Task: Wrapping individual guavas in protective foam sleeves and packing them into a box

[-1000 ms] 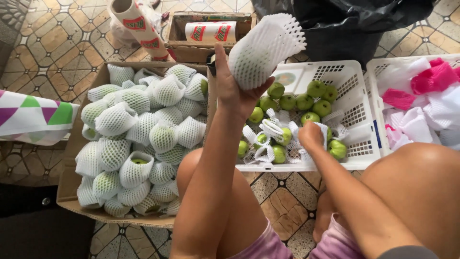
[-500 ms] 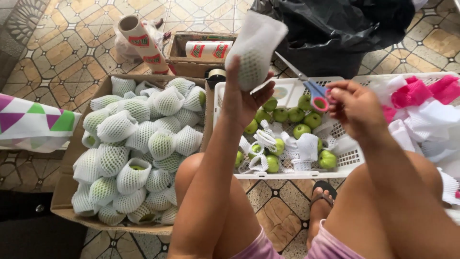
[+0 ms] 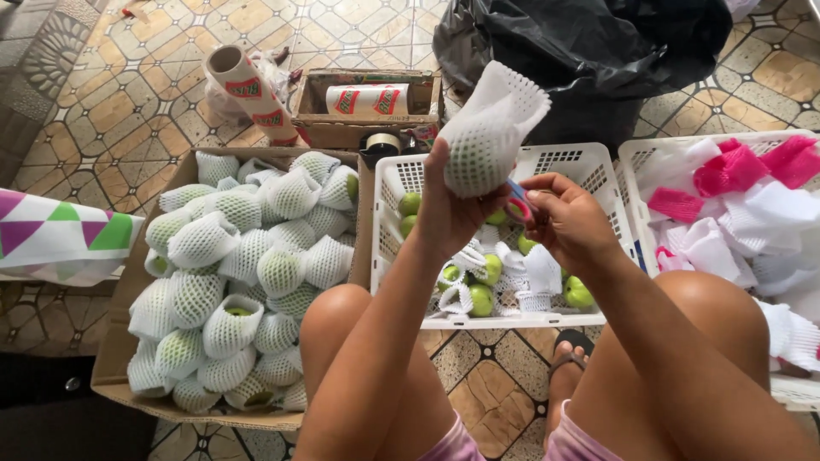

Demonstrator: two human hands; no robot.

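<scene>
My left hand (image 3: pixel 448 213) holds up a green fruit wrapped in a white foam net (image 3: pixel 487 141) over a white plastic basket (image 3: pixel 564 158). My right hand (image 3: pixel 568 226) grips scissors with a red and blue handle (image 3: pixel 518 205), right beside the net's lower edge. Loose green fruits (image 3: pixel 483 299) and empty net pieces lie in the basket below both hands. To the left, a cardboard box (image 3: pixel 115 358) holds several net-wrapped fruits (image 3: pixel 231 256).
A second white basket (image 3: pixel 649 145) on the right holds white and pink foam nets (image 3: pixel 726 196). Behind are a black plastic bag (image 3: pixel 598 43), a small cardboard box with a printed roll (image 3: pixel 367 98), another roll (image 3: pixel 252 94) and a tape roll (image 3: pixel 382 143). Patterned cloth (image 3: pixel 60 235) lies at left.
My right hand rose out of the basket with the scissors and moved left up to the netted fruit. My left hand kept the fruit raised, bringing it slightly lower and nearer.
</scene>
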